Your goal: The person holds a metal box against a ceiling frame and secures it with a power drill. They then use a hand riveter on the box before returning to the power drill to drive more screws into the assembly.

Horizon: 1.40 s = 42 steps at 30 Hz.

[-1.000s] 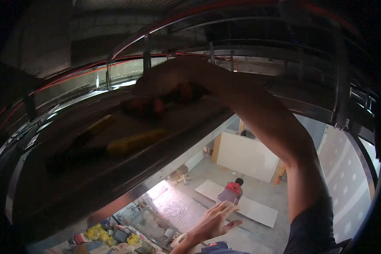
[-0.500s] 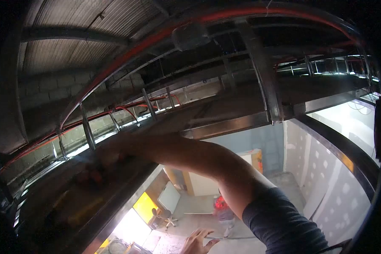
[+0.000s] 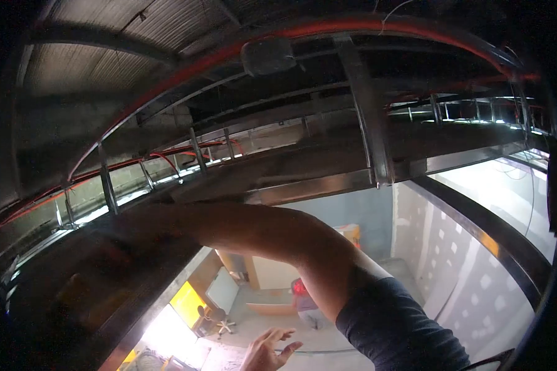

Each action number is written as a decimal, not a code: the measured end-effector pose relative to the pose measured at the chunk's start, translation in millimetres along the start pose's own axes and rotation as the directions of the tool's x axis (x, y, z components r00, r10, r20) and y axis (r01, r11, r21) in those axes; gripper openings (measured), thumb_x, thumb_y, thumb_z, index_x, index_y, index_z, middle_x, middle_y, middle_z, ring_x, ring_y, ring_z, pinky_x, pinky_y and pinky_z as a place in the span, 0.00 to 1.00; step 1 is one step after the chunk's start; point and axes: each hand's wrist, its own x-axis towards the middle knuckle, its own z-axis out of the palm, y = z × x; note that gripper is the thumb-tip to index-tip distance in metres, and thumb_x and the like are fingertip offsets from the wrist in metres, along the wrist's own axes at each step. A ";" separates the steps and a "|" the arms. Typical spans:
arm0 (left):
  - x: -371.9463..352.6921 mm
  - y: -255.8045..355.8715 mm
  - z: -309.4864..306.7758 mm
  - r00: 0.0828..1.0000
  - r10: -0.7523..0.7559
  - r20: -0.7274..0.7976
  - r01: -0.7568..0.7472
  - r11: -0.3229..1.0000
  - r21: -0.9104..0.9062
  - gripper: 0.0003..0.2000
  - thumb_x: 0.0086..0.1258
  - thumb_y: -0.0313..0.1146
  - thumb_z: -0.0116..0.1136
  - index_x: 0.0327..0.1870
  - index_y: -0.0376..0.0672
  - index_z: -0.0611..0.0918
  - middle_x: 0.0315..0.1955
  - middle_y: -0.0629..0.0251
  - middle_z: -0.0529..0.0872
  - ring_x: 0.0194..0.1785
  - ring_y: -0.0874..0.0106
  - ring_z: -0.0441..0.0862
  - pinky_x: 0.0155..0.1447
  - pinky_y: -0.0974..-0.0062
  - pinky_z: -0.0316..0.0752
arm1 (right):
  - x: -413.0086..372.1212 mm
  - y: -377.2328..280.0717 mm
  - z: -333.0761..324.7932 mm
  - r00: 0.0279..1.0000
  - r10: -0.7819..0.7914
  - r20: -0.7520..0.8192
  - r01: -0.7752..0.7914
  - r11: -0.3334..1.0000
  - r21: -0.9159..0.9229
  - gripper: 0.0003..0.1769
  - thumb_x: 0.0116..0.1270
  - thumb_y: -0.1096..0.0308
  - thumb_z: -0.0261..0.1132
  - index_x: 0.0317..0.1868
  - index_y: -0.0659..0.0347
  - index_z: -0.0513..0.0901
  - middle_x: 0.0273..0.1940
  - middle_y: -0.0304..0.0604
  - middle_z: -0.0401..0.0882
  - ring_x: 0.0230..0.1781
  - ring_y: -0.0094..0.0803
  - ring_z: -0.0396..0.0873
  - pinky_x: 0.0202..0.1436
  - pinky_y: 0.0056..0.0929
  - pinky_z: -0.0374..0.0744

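Observation:
My right arm, in a dark sleeve, crosses the view from the lower right and reaches left over a dark ledge [image 3: 167, 278]. In deep shadow there, my right hand [image 3: 120, 232] is barely visible, its fingers lost in the dark. Faint red and yellowish patches show beside it; I cannot tell whether it holds something. My left hand [image 3: 271, 348] is raised at the bottom edge, fingers spread and thumb apart, nothing in it. Beyond the right arm runs a metal channel [image 3: 319, 188], joined by an upright metal stud [image 3: 368, 117].
Far below, a person [image 3: 306, 303] in red and grey stands beside a long board [image 3: 269, 308]. An office chair [image 3: 223, 324] and a yellow panel [image 3: 187, 301] are to the left. A jointed plasterboard wall [image 3: 436, 241] rises right. Overhead curves a red pipe [image 3: 229, 52] under corrugated roofing [image 3: 99, 68].
The scene has shifted left in view. My right hand has gone further left into shadow, and my left hand sits slightly further left and still open. The board below now shows its broad face.

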 end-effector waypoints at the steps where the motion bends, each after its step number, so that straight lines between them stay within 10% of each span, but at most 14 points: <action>1: 4.0 6.5 -1.9 1.000 0.009 -0.027 -0.009 1.000 0.013 0.18 0.64 0.33 0.73 0.54 0.40 0.84 0.42 0.52 0.88 0.48 0.59 0.86 0.53 0.64 0.80 | -1.5 2.3 1.3 1.000 -0.008 -0.014 0.008 1.000 -0.008 0.29 0.69 0.51 0.65 0.66 0.55 0.77 0.56 0.53 0.83 0.54 0.46 0.83 0.59 0.43 0.81; 10: 33.4 40.5 -39.8 0.968 0.213 -0.131 -0.198 0.973 0.115 0.10 0.71 0.38 0.67 0.38 0.39 0.86 0.50 0.48 0.86 0.47 0.60 0.88 0.44 0.69 0.82 | -26.6 27.5 4.0 0.938 -0.162 -0.308 0.155 0.987 -0.047 0.30 0.67 0.52 0.67 0.66 0.55 0.76 0.57 0.54 0.82 0.55 0.47 0.83 0.60 0.43 0.81; 13: 34.7 66.0 -54.8 0.822 0.377 -0.426 -0.250 0.913 0.324 0.06 0.59 0.25 0.74 0.36 0.43 0.87 0.30 0.61 0.89 0.34 0.65 0.88 0.41 0.70 0.81 | -41.9 40.7 2.6 0.868 -0.233 -0.438 0.232 0.971 -0.055 0.30 0.67 0.53 0.68 0.66 0.55 0.76 0.58 0.54 0.82 0.55 0.48 0.83 0.60 0.43 0.81; 18: 45.4 79.9 -75.9 0.455 0.655 -0.603 -0.436 0.755 0.490 0.15 0.61 0.27 0.74 0.44 0.35 0.80 0.34 0.56 0.87 0.32 0.64 0.85 0.38 0.67 0.81 | -58.9 69.5 16.7 0.562 -0.401 -0.723 0.464 0.877 -0.126 0.34 0.58 0.58 0.74 0.65 0.56 0.77 0.61 0.55 0.79 0.59 0.52 0.80 0.65 0.44 0.77; 22: 60.9 121.9 -98.5 0.464 0.713 -0.525 -0.417 0.699 0.582 0.10 0.70 0.30 0.64 0.43 0.33 0.76 0.31 0.58 0.84 0.32 0.69 0.81 0.39 0.71 0.79 | -69.6 94.2 23.0 0.228 -0.342 -0.912 0.616 0.776 -0.138 0.37 0.52 0.59 0.76 0.64 0.59 0.77 0.60 0.52 0.79 0.61 0.51 0.77 0.67 0.44 0.74; 25: 87.3 139.2 -90.5 0.224 0.741 -0.634 -0.262 0.672 0.693 0.11 0.76 0.36 0.58 0.38 0.38 0.72 0.29 0.61 0.82 0.30 0.70 0.79 0.36 0.75 0.78 | -70.7 120.0 30.3 -0.097 -0.677 -0.729 0.123 0.719 -0.684 0.40 0.56 0.58 0.74 0.69 0.54 0.71 0.64 0.51 0.75 0.65 0.40 0.75 0.69 0.40 0.73; 26: 88.5 135.8 -93.8 0.227 0.712 -0.664 -0.344 0.697 0.630 0.12 0.76 0.38 0.57 0.40 0.37 0.76 0.33 0.55 0.83 0.35 0.61 0.82 0.43 0.67 0.80 | -64.9 128.7 36.4 -0.107 -0.676 -0.729 0.123 0.719 -0.684 0.40 0.56 0.58 0.74 0.69 0.54 0.71 0.64 0.51 0.75 0.65 0.40 0.75 0.69 0.40 0.73; 28: 105.1 116.0 -107.2 -0.064 0.706 -0.705 -0.413 0.625 0.663 0.07 0.75 0.30 0.59 0.40 0.36 0.85 0.52 0.43 0.83 0.42 0.57 0.88 0.40 0.67 0.83 | -35.9 162.0 69.3 0.130 -0.475 -0.871 0.277 0.860 -0.428 0.32 0.59 0.64 0.71 0.64 0.57 0.74 0.60 0.51 0.77 0.61 0.43 0.76 0.67 0.44 0.74; 32: 98.6 105.0 -148.0 0.130 0.940 -0.314 0.057 0.309 0.949 0.09 0.77 0.23 0.48 0.49 0.33 0.82 0.53 0.39 0.81 0.43 0.55 0.87 0.40 0.65 0.83 | -37.7 182.7 83.5 0.302 -0.256 -0.918 0.363 0.922 -0.138 0.25 0.63 0.67 0.69 0.61 0.58 0.75 0.55 0.48 0.78 0.57 0.41 0.77 0.63 0.43 0.75; 34: 116.7 146.5 -150.9 0.192 0.976 0.103 0.233 -0.147 0.961 0.12 0.80 0.25 0.45 0.55 0.32 0.81 0.53 0.39 0.81 0.49 0.54 0.86 0.41 0.65 0.84 | -47.5 182.2 83.7 0.293 -0.175 -0.940 0.413 0.910 -0.041 0.24 0.64 0.68 0.69 0.60 0.58 0.75 0.54 0.47 0.78 0.55 0.39 0.77 0.62 0.41 0.76; 38: 145.2 201.7 -143.6 0.078 0.970 -0.229 0.245 0.204 0.948 0.13 0.79 0.22 0.44 0.54 0.36 0.83 0.55 0.43 0.82 0.51 0.57 0.86 0.48 0.66 0.83 | -68.0 163.2 77.9 0.223 0.090 -0.971 0.593 0.777 0.208 0.21 0.67 0.69 0.68 0.59 0.58 0.76 0.50 0.43 0.78 0.52 0.34 0.77 0.58 0.37 0.76; 40: 144.9 224.0 -166.0 0.376 0.926 -0.028 0.299 -0.093 0.950 0.14 0.67 0.38 0.69 0.48 0.41 0.84 0.43 0.56 0.86 0.51 0.59 0.84 0.59 0.61 0.77 | -77.9 148.0 72.8 0.189 0.236 -0.953 0.697 0.652 0.299 0.20 0.68 0.69 0.67 0.59 0.58 0.76 0.48 0.41 0.78 0.50 0.32 0.77 0.56 0.35 0.77; 41: 153.0 206.2 -173.3 0.364 0.902 -0.233 0.253 0.145 0.957 0.12 0.80 0.28 0.49 0.54 0.39 0.85 0.56 0.49 0.83 0.52 0.61 0.85 0.57 0.64 0.80 | -83.5 141.8 69.3 0.184 0.293 -0.938 0.735 0.593 0.330 0.19 0.69 0.69 0.67 0.59 0.58 0.76 0.47 0.40 0.77 0.49 0.31 0.77 0.55 0.34 0.77; 42: 162.6 204.6 -165.0 0.364 0.902 -0.232 0.252 0.145 0.957 0.12 0.80 0.28 0.49 0.54 0.39 0.85 0.56 0.49 0.83 0.52 0.61 0.85 0.57 0.64 0.80 | -92.0 136.4 65.5 0.186 0.342 -0.921 0.764 0.539 0.355 0.18 0.69 0.69 0.66 0.58 0.58 0.76 0.46 0.39 0.77 0.48 0.29 0.77 0.54 0.33 0.77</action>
